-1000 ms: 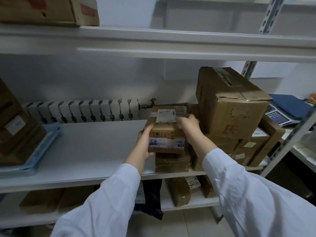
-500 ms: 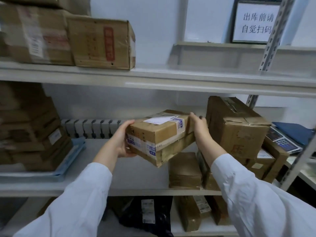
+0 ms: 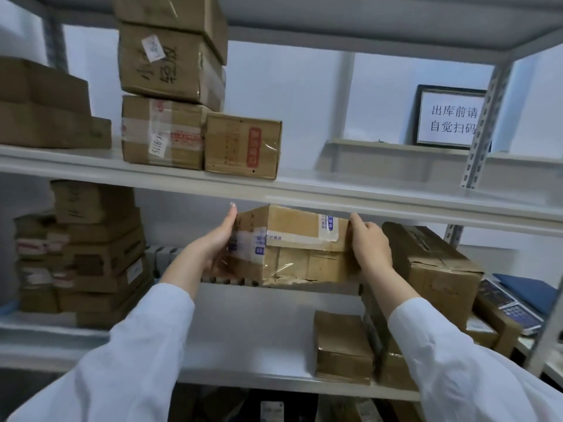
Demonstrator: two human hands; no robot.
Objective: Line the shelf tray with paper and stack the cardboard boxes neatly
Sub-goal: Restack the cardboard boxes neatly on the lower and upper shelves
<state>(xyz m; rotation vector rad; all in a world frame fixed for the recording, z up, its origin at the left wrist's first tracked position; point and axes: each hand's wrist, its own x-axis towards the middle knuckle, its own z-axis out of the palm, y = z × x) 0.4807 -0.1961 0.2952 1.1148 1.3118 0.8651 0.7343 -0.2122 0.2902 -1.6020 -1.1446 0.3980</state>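
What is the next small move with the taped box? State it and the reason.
Probably lift the taped box a little higher, keeping it clear of the upper shelf front edge. The left hand and right hand hold it at its ends, and its top sits just at that edge. Bare shelf shows to the right of the red-labelled box, a likely spot.

Hidden behind the taped cardboard box [image 3: 292, 248]: left hand [image 3: 217, 240] fingertips. Cropped at top: uppermost stacked box [image 3: 170, 16]. Masked by the slotted upright [image 3: 486, 117] (right margin only): framed sign [image 3: 447, 117].
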